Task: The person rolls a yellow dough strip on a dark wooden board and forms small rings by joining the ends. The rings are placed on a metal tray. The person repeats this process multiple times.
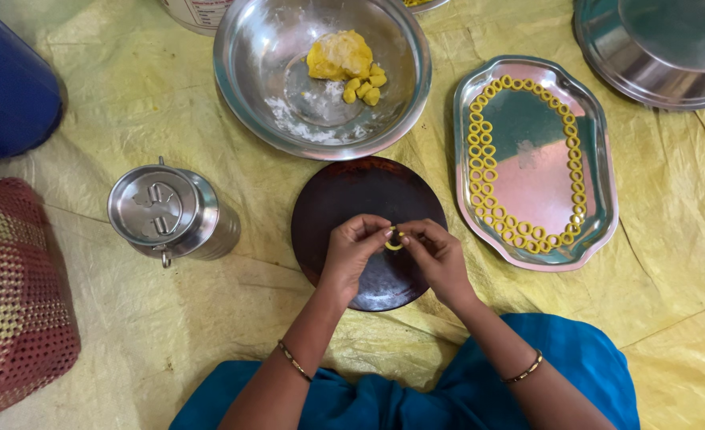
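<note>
A: What have your hands got?

B: Your left hand (351, 248) and right hand (437, 253) meet over the dark round board (344, 199). Both pinch one small yellow dough strip (394, 241), bent into a curve, fingertips of each hand closed on an end of it.

A: So neither hand is spread?

B: No. Your fingers are curled in, thumbs and forefingers pressed on the strip, and the two hands nearly touch each other. The strip is held just above the board's near half; whether it touches the board you cannot tell.

A: What lies around the board?

B: Just to your right of it sits an oblong steel tray (527, 167), its bare middle ringed by small yellow dough rings (486, 151) laid side by side along the rim, with a double row on the left side and at the near end.

A: And beyond the board?

B: A steel bowl (249, 80), touching or just short of the board's far edge. Inside it are a lump of yellow dough (338, 54), a few small dough pieces (365, 86) right beside the lump, and a dusting of white flour (289, 119) on the bottom.

A: To your left?

B: A lidded steel can (169, 211) stands near the board, apart from it. Farther left are a red woven mat (14, 295) and a blue container (6, 80). A steel plate (655, 56) lies at the far right. Everything rests on a yellow sheet (129, 95).
</note>
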